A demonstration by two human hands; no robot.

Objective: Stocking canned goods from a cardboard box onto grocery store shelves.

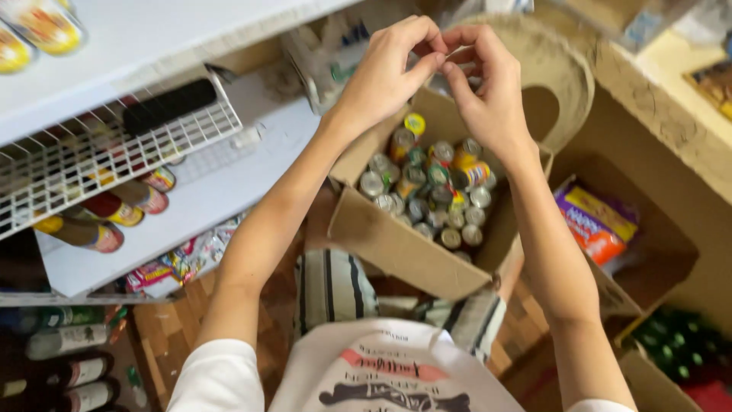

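Both hands are raised together above an open cardboard box (396, 244) that is packed with upright drink cans (431, 191), their tops visible in silver, yellow and green. The left hand (385, 72) and the right hand (488, 91) are brought fingertip to fingertip, with thumbs and forefingers pinched close; something small may be pinched between them, but what it is cannot be told. Neither hand is touching the cans, which lie directly below. To the left, a white wire shelf (114, 152) is seen, with bottles (114, 210) laid on their sides beneath it and a black oblong object (168, 105) resting on top. To the right, a second cardboard box (656, 252) is observed, holding a purple and orange packet (595, 221). Green bottles (675, 343) are noted at the lower right.
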